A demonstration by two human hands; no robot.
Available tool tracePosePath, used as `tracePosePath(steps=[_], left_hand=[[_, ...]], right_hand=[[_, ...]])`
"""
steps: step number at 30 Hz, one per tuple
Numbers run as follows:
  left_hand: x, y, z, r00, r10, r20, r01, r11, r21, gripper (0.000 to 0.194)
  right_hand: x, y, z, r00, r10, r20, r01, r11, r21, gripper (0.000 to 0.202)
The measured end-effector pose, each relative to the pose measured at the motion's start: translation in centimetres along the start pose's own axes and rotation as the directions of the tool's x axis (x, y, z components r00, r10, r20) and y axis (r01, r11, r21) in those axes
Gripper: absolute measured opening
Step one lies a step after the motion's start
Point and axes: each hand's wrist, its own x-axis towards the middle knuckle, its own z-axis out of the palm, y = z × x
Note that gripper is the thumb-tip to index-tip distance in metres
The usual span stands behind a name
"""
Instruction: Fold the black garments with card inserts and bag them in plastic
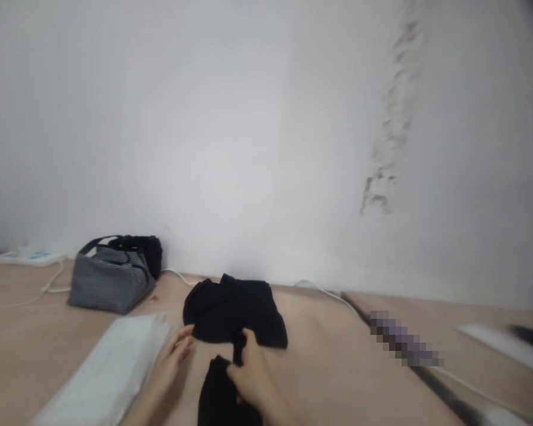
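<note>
A piece of black cloth [233, 310] lies spread out towards the wall. A second black cloth [220, 390] is at the bottom of the view, and a narrow black strip runs up from it to the first. My right hand [251, 370] is closed on black cloth at this strip, thumb on the near side; whether the two pieces are joined I cannot tell. Reaching beside the spread cloth's left corner, my left hand [175, 352] has its fingers stretched and holds nothing visible. Left of that hand lies a stack of thin white sheets or bags [106, 361].
A grey striped bag [109, 281] stands at the wall, a black bundle [153, 254] behind it. Further left is a white power strip [31, 257] with cables. On the right, a dark seam [439, 390] crosses the tan tabletop [337, 367], near a blurred-out purple object [402, 340].
</note>
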Motion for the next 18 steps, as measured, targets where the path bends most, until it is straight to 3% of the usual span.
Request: tracePosePath(steps=[3,7,10,12,14,16,18], left_hand=[[0.9,-1.1,-0.8,1.000,0.011,-0.015,-0.011,1.000,0.025,0.042],[0.3,-0.8,-0.5,0.998,0.056,0.000,-0.056,0.995,0.081,0.039],[-1.0,0.2,0.4,0.972,0.210,0.104,-0.228,0.949,0.217,0.032],[-1.8,0.7,1.1,0.895,0.316,0.313,-0.419,0.835,0.355,0.029],[-2.6,0.9,1.5,0.787,0.308,0.534,-0.566,0.705,0.427,0.030],[-3.1,0.9,1.5,0.730,0.242,0.639,-0.612,0.649,0.452,0.030],[-3.2,0.8,1.0,0.702,0.207,0.681,-0.639,0.606,0.475,0.028]], right_hand=[[-0.9,-0.3,2.4,0.990,-0.137,-0.021,0.131,0.974,-0.184,0.074],[-2.3,0.0,4.1,0.956,-0.279,0.093,0.295,0.900,-0.320,0.074],[-2.6,1.4,4.8,0.932,-0.350,0.091,0.349,0.806,-0.477,0.067],[-2.4,2.8,5.4,0.908,-0.411,0.075,0.374,0.719,-0.585,0.049],[-2.0,4.5,5.8,0.870,-0.487,0.080,0.425,0.656,-0.624,0.029],[-1.7,5.9,5.9,0.841,-0.537,0.069,0.465,0.652,-0.599,0.021],[-1.6,6.8,5.4,0.865,-0.500,0.032,0.436,0.719,-0.541,0.018]])
